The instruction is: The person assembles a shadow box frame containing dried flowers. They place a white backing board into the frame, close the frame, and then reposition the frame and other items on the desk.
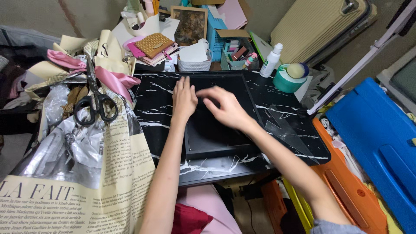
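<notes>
While my left hand [184, 99] lies flat with its fingers [182, 83] stretched out and released, it presses on the upper left part of the black frame [216, 134], which rests face down on the black marble-patterned tabletop [286, 117]. My right hand [227, 108] hovers just beside it over the middle of the frame, its fingers [206, 93] curled loosely and grasping nothing that I can see; the fingertips seem to touch the frame's back panel. To the left of my left hand, black-handled scissors [94, 99] lie on a heap of printed wrapping paper [86, 186] and pink ribbon [110, 76]. Beyond my fingers stand a woven tan wallet [154, 44] and a small white basket [194, 64]. Further to the right of my right hand sit a white bottle [271, 60] and a green tape roll [284, 80] with a yellow ball on it. A blue case [377, 134] lies well apart on the right.
</notes>
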